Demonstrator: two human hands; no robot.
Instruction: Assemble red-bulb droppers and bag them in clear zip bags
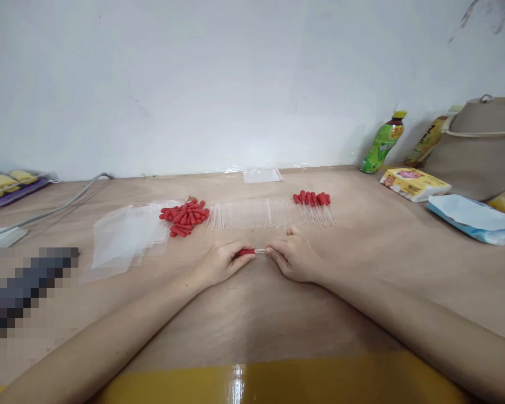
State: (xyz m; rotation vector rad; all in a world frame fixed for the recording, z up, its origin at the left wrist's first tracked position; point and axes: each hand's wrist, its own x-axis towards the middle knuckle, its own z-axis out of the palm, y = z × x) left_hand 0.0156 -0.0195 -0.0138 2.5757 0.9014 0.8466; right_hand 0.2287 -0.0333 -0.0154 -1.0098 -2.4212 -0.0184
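My left hand (pixel 228 261) pinches a red rubber dropper bulb (pixel 247 252) just above the table. From the other side, my right hand (pixel 292 255) grips a clear glass dropper tube (pixel 260 251) whose end meets the bulb's mouth; how deep it sits I cannot tell. Behind the left hand lies a heap of loose red bulbs (pixel 185 216). A row of bare clear tubes (pixel 252 215) stretches across the middle, beyond both hands. Past the right hand, several droppers with red bulbs on their tubes (pixel 315 207) lie side by side.
Clear plastic bags (pixel 124 238) are spread at the left, with another small bag (pixel 262 175) by the wall. A grey cable (pixel 73 196) runs along the far left. At the right stand a green bottle (pixel 382 143), a tissue pack (pixel 415 184), a blue-white packet (pixel 475 217) and a grey bag (pixel 480 148).
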